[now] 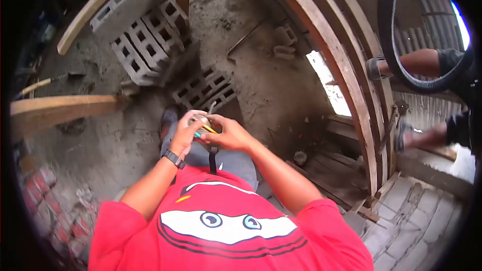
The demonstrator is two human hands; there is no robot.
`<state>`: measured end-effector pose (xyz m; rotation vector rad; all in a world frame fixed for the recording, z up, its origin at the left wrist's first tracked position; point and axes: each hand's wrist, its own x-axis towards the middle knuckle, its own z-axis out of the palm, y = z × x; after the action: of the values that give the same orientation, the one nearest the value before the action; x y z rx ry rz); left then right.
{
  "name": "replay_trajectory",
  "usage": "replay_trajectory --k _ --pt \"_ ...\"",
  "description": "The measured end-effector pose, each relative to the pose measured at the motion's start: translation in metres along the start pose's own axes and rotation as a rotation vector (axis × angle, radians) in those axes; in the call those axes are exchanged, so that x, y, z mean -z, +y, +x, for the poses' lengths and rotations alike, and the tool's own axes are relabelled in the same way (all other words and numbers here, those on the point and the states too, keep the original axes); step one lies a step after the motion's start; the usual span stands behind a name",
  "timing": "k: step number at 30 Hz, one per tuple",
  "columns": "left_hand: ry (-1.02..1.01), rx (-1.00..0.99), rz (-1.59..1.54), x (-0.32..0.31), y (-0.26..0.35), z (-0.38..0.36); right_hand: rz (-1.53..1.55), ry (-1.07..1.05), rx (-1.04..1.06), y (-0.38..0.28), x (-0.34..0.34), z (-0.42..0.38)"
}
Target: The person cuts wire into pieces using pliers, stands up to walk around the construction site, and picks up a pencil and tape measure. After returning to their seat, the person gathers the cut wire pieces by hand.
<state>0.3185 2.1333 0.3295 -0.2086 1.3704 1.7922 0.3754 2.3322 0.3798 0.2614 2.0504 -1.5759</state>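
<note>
In front of my waist my two hands are together, fingers curled in. My left hand (186,133), with a dark watch (173,159) at its wrist, is closed on a small rounded silvery thing (201,120). My right hand (228,134) is closed round a short yellow stick-like piece (209,129) right beside it. A small teal bit (197,134) shows between the fingers, and a grey bent tip (212,106) sticks up beyond them. I cannot tell what kind of thing these parts belong to; the fingers cover much of it.
Concrete hollow blocks (145,40) stand stacked ahead, with more blocks (206,90) nearer my feet. Timber posts (346,70) rise on the right, and a wooden beam (70,106) juts in from the left. Another person's legs (411,64) show at right, beside a black hose (394,35).
</note>
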Motion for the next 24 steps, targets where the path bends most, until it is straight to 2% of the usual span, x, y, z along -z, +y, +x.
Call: replay_trajectory --k 1,2,4,6,8,9,10,11,12,13,17,19,22,24 --pt "0.049 0.034 -0.099 -0.008 -0.004 -0.012 0.125 -0.087 -0.047 0.001 0.012 -0.006" --pt "0.100 0.070 -0.203 -0.016 -0.010 -0.022 0.225 -0.172 -0.217 0.000 0.028 -0.017" --pt "0.213 0.064 -0.294 -0.025 -0.034 -0.032 0.222 -0.208 -0.297 0.023 0.048 -0.025" --pt "0.275 0.026 -0.242 -0.019 -0.061 -0.038 0.010 -0.138 -0.362 0.048 0.070 -0.027" --pt "0.358 0.016 -0.213 -0.011 -0.086 -0.044 -0.321 0.026 -0.275 0.123 0.087 -0.028" --pt "0.415 0.009 -0.161 -0.004 -0.097 -0.046 -0.401 0.043 -0.387 0.152 0.097 -0.029" --pt "0.419 0.014 -0.173 0.004 -0.106 -0.044 -0.451 0.077 -0.409 0.186 0.108 -0.032" --pt "0.489 0.060 -0.177 0.010 -0.116 -0.046 -0.420 0.095 -0.385 0.237 0.121 -0.035" --pt "0.554 0.118 -0.178 0.016 -0.129 -0.050 -0.332 0.122 -0.547 0.274 0.134 -0.039" --pt "0.596 0.125 -0.166 0.024 -0.150 -0.047 -0.032 0.168 -0.753 0.271 0.145 -0.045" --pt "0.513 0.225 -0.161 0.045 -0.223 -0.037 -0.174 0.161 -0.914 0.319 0.193 -0.041" --pt "0.537 0.265 -0.207 0.031 -0.243 -0.030 -0.041 0.305 -0.927 0.360 0.215 -0.034" --pt "0.564 0.313 -0.261 0.013 -0.270 -0.018 -0.034 0.355 -0.858 0.419 0.249 -0.007" --pt "0.520 0.275 -0.032 0.007 -0.291 -0.009 -0.102 0.349 -0.890 0.473 0.273 0.020"
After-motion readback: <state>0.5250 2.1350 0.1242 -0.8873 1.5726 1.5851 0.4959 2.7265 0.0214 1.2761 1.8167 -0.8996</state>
